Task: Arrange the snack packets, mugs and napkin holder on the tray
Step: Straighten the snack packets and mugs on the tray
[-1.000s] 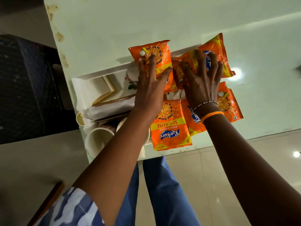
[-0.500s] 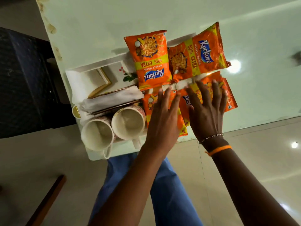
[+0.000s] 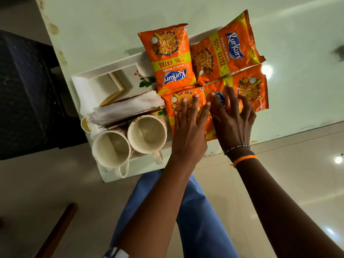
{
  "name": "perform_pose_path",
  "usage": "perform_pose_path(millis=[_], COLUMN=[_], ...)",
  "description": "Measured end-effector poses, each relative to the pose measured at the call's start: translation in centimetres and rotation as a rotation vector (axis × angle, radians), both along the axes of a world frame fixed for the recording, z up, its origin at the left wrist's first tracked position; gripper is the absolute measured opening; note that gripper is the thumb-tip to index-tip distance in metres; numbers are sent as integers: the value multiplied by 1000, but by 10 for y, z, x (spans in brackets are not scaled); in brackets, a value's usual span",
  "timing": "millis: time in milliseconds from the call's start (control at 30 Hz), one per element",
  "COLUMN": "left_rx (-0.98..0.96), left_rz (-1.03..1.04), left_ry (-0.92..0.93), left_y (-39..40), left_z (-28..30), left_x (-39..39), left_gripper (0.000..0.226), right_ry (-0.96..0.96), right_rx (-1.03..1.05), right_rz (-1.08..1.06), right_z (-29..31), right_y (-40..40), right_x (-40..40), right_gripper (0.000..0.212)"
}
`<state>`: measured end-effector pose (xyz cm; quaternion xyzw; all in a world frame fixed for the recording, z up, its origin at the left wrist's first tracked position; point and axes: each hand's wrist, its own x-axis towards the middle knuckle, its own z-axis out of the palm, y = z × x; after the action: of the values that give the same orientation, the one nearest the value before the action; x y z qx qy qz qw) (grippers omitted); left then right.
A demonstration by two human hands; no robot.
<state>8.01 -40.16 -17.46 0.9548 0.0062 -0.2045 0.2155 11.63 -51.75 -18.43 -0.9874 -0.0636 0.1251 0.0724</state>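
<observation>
Several orange snack packets lie on a white tray (image 3: 104, 73). Two far packets (image 3: 170, 58) (image 3: 226, 51) lie side by side. My left hand (image 3: 189, 125) rests flat, fingers spread, on the near left packet (image 3: 183, 98). My right hand (image 3: 232, 118) presses flat on the near right packet (image 3: 249, 88), which hangs past the tray's right side. Two white mugs (image 3: 110, 148) (image 3: 147, 134) stand at the tray's near left corner. Behind them lies the napkin holder (image 3: 126, 108) with white napkins.
The tray sits on a pale green table (image 3: 111, 25) near its front edge. A dark chair (image 3: 24, 94) stands to the left. My blue trouser legs (image 3: 195, 211) and a tiled floor (image 3: 297, 155) are below. A brown wooden piece (image 3: 55, 231) is at lower left.
Both hands came back from the two far packets and settled on the two near packets. The far packets now lie uncovered. The camera shifted slightly.
</observation>
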Motion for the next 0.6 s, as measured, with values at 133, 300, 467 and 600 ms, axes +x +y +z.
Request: perform_pose_path(millis=[133, 300, 467, 600], left_rx=[-19, -250, -518, -874], left_rz=[-2, 56, 381, 1081], left_ry=[-14, -116, -7, 382], left_y=[7, 14, 25, 49], left_z=[2, 25, 42, 37], left_x=[-12, -43, -99, -128], left_gripper=[74, 57, 32, 25], right_ry=[8, -83, -175, -157], right_rx=[6, 30, 311, 604], right_rz=[-14, -99, -517, -1013], right_z=[3, 19, 31, 36], right_y=[2, 5, 9, 12], right_x=[-7, -16, -38, -46], right_gripper=[52, 46, 39, 35])
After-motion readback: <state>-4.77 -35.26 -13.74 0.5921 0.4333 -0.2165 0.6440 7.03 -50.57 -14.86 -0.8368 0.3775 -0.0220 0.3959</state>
